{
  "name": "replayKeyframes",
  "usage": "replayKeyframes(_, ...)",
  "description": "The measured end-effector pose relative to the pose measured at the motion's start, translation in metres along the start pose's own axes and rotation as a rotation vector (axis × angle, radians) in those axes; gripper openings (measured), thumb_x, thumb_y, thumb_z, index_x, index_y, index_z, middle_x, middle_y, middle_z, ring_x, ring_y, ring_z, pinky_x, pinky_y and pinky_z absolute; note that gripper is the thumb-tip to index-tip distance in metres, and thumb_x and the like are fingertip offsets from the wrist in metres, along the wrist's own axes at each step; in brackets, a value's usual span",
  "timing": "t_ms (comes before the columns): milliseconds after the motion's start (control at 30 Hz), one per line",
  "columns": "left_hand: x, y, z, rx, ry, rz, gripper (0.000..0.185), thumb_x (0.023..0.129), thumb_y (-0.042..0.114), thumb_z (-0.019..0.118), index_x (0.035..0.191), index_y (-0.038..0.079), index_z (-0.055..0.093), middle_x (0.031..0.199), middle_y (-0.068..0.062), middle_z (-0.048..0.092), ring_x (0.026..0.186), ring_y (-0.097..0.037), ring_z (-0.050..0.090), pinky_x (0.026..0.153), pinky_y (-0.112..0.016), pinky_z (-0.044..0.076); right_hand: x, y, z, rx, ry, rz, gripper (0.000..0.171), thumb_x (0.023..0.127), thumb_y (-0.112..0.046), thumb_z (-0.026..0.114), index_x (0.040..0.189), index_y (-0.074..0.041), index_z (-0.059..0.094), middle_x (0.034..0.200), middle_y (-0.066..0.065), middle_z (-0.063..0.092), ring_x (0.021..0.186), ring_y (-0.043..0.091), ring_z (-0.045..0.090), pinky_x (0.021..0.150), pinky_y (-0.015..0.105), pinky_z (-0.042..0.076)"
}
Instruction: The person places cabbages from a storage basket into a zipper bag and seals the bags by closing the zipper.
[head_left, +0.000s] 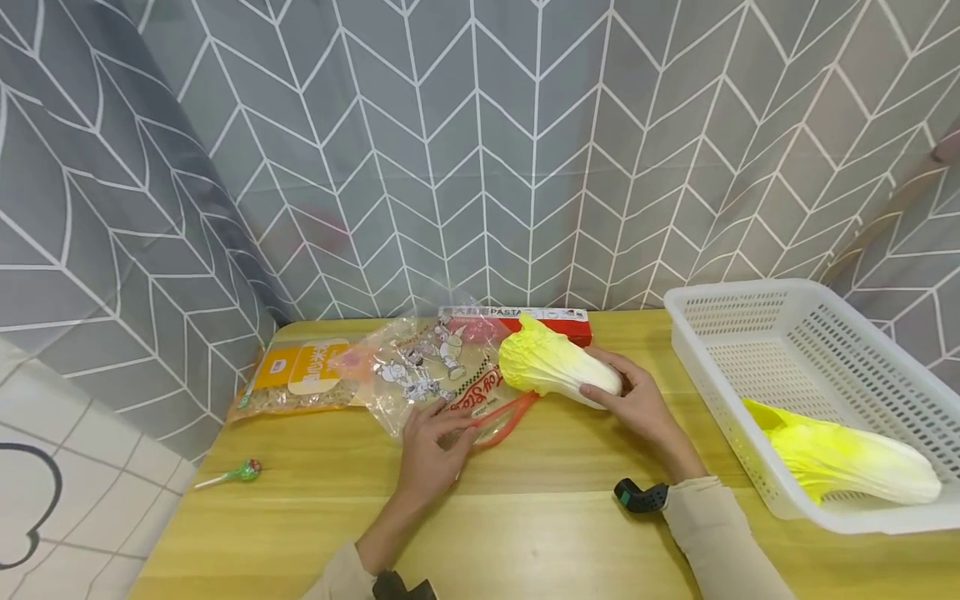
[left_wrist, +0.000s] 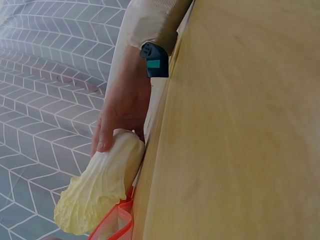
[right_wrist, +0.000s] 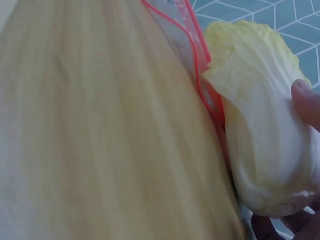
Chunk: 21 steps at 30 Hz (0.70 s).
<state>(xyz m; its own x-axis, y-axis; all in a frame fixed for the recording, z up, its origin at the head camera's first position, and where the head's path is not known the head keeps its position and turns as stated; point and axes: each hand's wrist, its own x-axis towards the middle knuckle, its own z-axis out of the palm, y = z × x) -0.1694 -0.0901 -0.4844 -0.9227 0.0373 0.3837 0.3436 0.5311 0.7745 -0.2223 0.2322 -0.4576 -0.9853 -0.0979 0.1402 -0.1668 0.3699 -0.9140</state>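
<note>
Wooden table (head_left: 540,533): white basket (head_left: 817,333) at 3 o'clock; pasta box (head_left: 525,315) at 12 o'clock; printed plastic bag (head_left: 435,371) centre; snack packet (head_left: 300,379) and lollipop (head_left: 228,475) at 9 o'clock.

Bright, even light all over, soft and shadowless but for faint smudges under the hands on the wooden table (head_left: 570,517). The head view is sharp in the middle, yet the patterned curtain (head_left: 480,150) bows and stretches toward the edges. Both wrist views are soft: the tabletop up close blurs to streaks, and the cabbage (right_wrist: 260,130) looks washed pale, slightly overexposed.
</note>
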Motion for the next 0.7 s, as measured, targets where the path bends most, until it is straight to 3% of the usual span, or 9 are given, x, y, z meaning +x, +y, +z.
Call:
replayKeyframes(367, 0.002, 0.001, -0.002, -0.009, 0.002, -0.032, 0.011, 0.084, 0.017, 0.079, 0.094, 0.014, 0.080, 0.119, -0.006, 0.076, 0.138, -0.038, 0.052, 0.125, -0.063, 0.011, 0.002, 0.001, -0.008, -0.041, -0.010, -0.003, 0.061, 0.092, -0.029, 0.076, 0.148, -0.022, 0.054, 0.151, 0.009, 0.054, 0.111, 0.014, 0.054, 0.084, 0.015, 0.050)
replayKeyframes(500, 0.002, 0.001, -0.001, -0.014, 0.013, -0.028, 0.010, 0.083, 0.015, 0.079, 0.093, 0.014, 0.080, 0.118, -0.006, 0.077, 0.137, -0.037, 0.053, 0.125, -0.062, 0.013, 0.001, 0.000, -0.009, 0.036, 0.023, -0.029, 0.057, 0.093, -0.023, 0.076, 0.146, -0.018, 0.055, 0.149, 0.006, 0.055, 0.112, 0.009, 0.055, 0.086, 0.013, 0.050)
replayKeyframes(700, 0.002, 0.001, -0.001, -0.028, 0.021, -0.029, 0.009, 0.083, 0.013, 0.079, 0.091, 0.012, 0.080, 0.117, -0.007, 0.077, 0.136, -0.037, 0.054, 0.125, -0.061, 0.013, -0.002, -0.004, -0.012, 0.174, 0.043, -0.088, 0.053, 0.096, -0.013, 0.071, 0.146, -0.009, 0.054, 0.133, -0.012, 0.061, 0.112, 0.002, 0.059, 0.088, 0.012, 0.052)
